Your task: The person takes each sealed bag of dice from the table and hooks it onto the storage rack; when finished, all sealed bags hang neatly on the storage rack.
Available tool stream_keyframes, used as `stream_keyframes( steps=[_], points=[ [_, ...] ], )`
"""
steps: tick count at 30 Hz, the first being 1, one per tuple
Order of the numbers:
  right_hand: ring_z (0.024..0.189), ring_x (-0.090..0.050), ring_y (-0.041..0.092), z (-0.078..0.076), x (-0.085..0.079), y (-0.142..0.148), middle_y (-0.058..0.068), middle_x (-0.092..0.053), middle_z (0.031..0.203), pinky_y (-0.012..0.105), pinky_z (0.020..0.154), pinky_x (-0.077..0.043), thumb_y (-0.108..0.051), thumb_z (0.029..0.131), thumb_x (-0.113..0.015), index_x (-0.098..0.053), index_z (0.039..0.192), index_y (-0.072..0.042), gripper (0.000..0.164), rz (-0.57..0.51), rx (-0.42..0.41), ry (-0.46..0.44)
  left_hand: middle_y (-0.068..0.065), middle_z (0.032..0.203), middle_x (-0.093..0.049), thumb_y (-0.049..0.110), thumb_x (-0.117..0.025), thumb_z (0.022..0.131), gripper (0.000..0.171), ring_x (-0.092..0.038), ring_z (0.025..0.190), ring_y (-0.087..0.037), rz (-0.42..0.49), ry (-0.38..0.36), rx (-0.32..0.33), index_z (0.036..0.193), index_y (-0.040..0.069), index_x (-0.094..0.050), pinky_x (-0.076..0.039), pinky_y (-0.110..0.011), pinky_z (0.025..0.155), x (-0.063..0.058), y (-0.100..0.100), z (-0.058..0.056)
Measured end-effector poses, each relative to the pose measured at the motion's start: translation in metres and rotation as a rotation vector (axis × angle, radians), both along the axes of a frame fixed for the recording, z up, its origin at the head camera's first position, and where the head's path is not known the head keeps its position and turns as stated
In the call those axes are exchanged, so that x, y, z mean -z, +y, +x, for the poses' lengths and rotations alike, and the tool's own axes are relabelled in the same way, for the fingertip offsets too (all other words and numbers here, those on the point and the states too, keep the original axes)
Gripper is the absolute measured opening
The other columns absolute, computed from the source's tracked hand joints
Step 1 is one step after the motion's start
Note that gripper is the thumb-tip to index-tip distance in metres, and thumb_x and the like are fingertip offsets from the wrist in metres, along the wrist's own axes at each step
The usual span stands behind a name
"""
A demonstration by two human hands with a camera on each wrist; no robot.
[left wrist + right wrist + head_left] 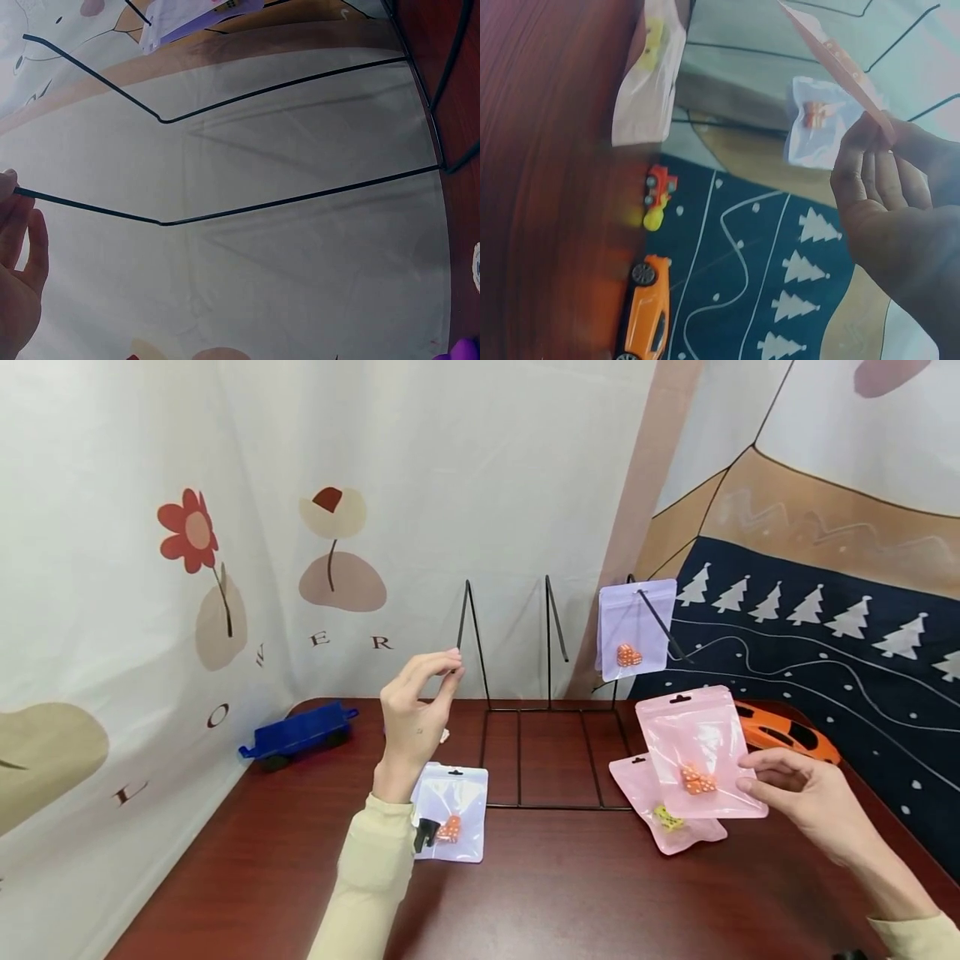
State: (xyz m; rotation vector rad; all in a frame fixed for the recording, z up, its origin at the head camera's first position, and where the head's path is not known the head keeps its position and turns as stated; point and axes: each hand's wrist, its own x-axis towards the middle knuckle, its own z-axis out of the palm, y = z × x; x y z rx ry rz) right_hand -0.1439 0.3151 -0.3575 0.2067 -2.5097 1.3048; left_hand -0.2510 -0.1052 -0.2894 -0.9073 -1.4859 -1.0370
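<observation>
With thumb and fingertips, my left hand [412, 722] pinches the front tip of the leftmost prong [90, 206] of a black wire display rack [558, 807]. My right hand [813, 802] pinches the right edge of a pink zip bag [675, 735] with orange dice inside, raised above the table. Below it lies another pink zip bag [678, 842] holding yellow dice, partly covered in the head view. A purple zip bag [648, 610] with orange dice hangs on the rack's right prong. The middle prong [548, 643] carries no bag.
Beside my left forearm lie pale purple zip bags [468, 789] with orange dice. A blue toy trailer [300, 732] stands at the back left. At the back right are an orange toy car [787, 732] and a small red and yellow toy [658, 195]. Printed curtains hang behind the table.
</observation>
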Motion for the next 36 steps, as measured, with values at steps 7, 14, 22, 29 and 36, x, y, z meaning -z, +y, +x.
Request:
stream_keyframes(
  steps=[7, 14, 22, 29, 36],
  points=[
    [0.074, -0.059, 0.008, 0.004, -0.007, -0.021, -0.003, -0.063, 0.085, 0.019, 0.056, -0.048, -0.01, 0.077, -0.066, -0.059, 0.1, -0.001, 0.025, -0.02, -0.009, 0.03, -0.01, 0.09, -0.064, -0.007, -0.067, 0.071, 0.013, -0.06, 0.086, -0.018, -0.002, -0.001, -0.001, 0.082, 0.0, -0.065, -0.049, -0.026, 0.069, 0.001, -0.002, 0.001],
    [0.075, -0.06, 0.012, 0.004, -0.011, -0.039, 0.001, -0.063, 0.086, 0.019, 0.059, -0.049, -0.012, 0.078, -0.067, -0.059, 0.099, -0.004, 0.024, -0.037, -0.017, 0.052, -0.01, 0.091, -0.064, -0.007, -0.067, 0.071, 0.014, -0.06, 0.086, -0.018, -0.003, 0.001, 0.002, 0.083, 0.0, -0.065, -0.049, -0.026, 0.069, 0.002, -0.002, 0.001],
    [0.078, -0.059, 0.013, -0.001, -0.016, -0.059, 0.003, -0.063, 0.088, 0.023, 0.06, -0.05, -0.018, 0.078, -0.067, -0.059, 0.099, -0.009, 0.024, -0.06, -0.044, 0.043, -0.007, 0.092, -0.064, -0.004, -0.067, 0.072, 0.012, -0.06, 0.086, -0.018, 0.0, -0.011, 0.004, 0.083, 0.001, -0.065, -0.049, -0.026, 0.069, 0.001, -0.002, 0.0],
    [0.077, -0.06, 0.014, -0.004, -0.02, -0.073, 0.004, -0.063, 0.087, 0.024, 0.062, -0.05, -0.02, 0.077, -0.067, -0.06, 0.097, -0.011, 0.023, -0.089, -0.077, 0.052, -0.008, 0.092, -0.064, -0.006, -0.067, 0.072, 0.014, -0.06, 0.087, -0.018, -0.003, -0.017, 0.004, 0.084, 0.001, -0.065, -0.049, -0.025, 0.068, 0.002, -0.002, 0.0],
    [0.073, -0.06, 0.016, -0.007, -0.024, -0.089, 0.005, -0.064, 0.083, 0.024, 0.061, -0.05, -0.013, 0.075, -0.069, -0.06, 0.097, -0.006, 0.024, -0.152, -0.135, 0.101, -0.009, 0.091, -0.064, -0.004, -0.067, 0.073, 0.013, -0.06, 0.086, -0.018, -0.002, -0.016, 0.007, 0.084, 0.003, -0.066, -0.049, -0.025, 0.068, 0.001, -0.002, -0.001]
  ],
)
